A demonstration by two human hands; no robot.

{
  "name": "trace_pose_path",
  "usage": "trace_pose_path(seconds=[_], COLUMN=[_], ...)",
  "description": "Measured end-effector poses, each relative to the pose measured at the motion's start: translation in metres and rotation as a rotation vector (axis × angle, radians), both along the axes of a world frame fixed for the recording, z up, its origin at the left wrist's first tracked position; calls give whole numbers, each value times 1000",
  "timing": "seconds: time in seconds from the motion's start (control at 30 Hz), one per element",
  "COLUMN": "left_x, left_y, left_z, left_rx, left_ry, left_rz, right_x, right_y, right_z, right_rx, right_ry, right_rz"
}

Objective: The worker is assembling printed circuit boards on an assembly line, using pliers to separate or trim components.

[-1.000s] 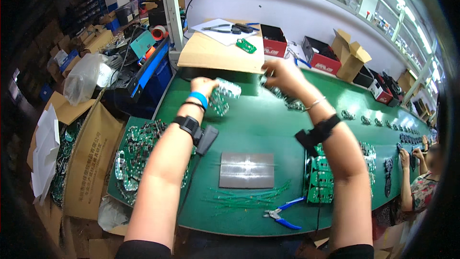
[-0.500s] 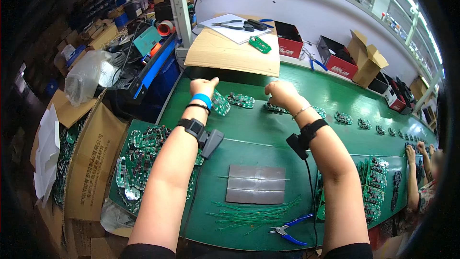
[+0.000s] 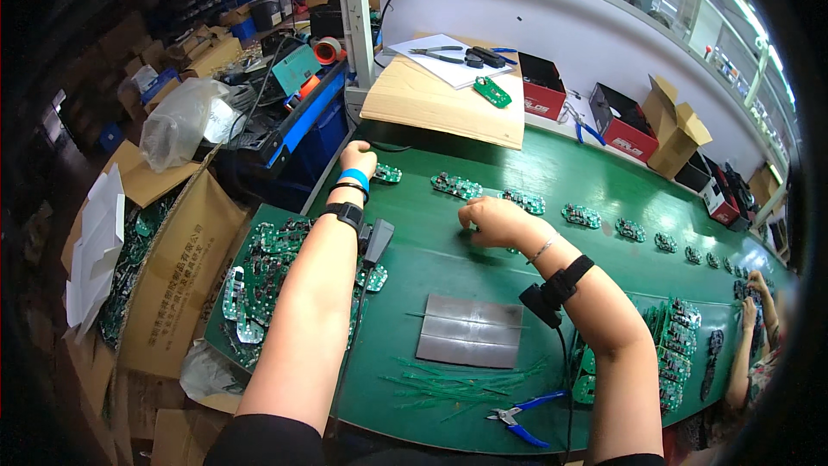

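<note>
My left hand (image 3: 358,158) is at the far left of the bench, its fingers bent at the left end of a green circuit board (image 3: 388,174). That board lies first in a row of similar populated boards, with another circuit board (image 3: 456,185) to its right. Nearer to me, my right hand (image 3: 498,223) hangs with curled fingers just in front of the row. A small green edge (image 3: 514,250) shows beneath its palm; what the fingers hold is hidden. Each wrist carries a strapped black device.
A grey metal plate (image 3: 470,330), loose green strips (image 3: 466,382) and blue-handled cutters (image 3: 520,419) lie near me. Circuit boards pile up at left (image 3: 267,267) and right (image 3: 677,345). A cardboard sheet (image 3: 440,108) juts over the bench's back. A person's hands (image 3: 752,302) work at far right.
The left hand's tilted circuit board now lies flatter, at the row's left end. My right hand has come back from the row toward me. The whole view has shifted slightly.
</note>
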State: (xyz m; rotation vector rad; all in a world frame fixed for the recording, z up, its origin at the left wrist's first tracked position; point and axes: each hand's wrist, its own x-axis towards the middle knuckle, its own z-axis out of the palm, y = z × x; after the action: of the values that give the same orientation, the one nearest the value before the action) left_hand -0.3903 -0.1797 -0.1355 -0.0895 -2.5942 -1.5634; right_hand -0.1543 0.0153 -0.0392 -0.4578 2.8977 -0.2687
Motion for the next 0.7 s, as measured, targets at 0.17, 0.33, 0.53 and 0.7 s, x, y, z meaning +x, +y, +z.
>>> trace_pose_path(seconds=[0.17, 0.33, 0.53, 0.7], left_x=[15, 159, 192, 174], left_y=[-5, 13, -40, -106], left_z=[50, 161, 150, 143], left_rx=[-230, 194, 370, -382], left_ry=[222, -596, -518, 202], left_rz=[-93, -1126, -1090, -934], right_x=[-2, 2, 42, 87], right_y=[-14, -18, -75, -45], right_z=[20, 40, 72, 47], right_rx=[-152, -1061, -1190, -436], right_ry=[250, 229, 170, -50], right_rz=[-172, -539, -346, -257])
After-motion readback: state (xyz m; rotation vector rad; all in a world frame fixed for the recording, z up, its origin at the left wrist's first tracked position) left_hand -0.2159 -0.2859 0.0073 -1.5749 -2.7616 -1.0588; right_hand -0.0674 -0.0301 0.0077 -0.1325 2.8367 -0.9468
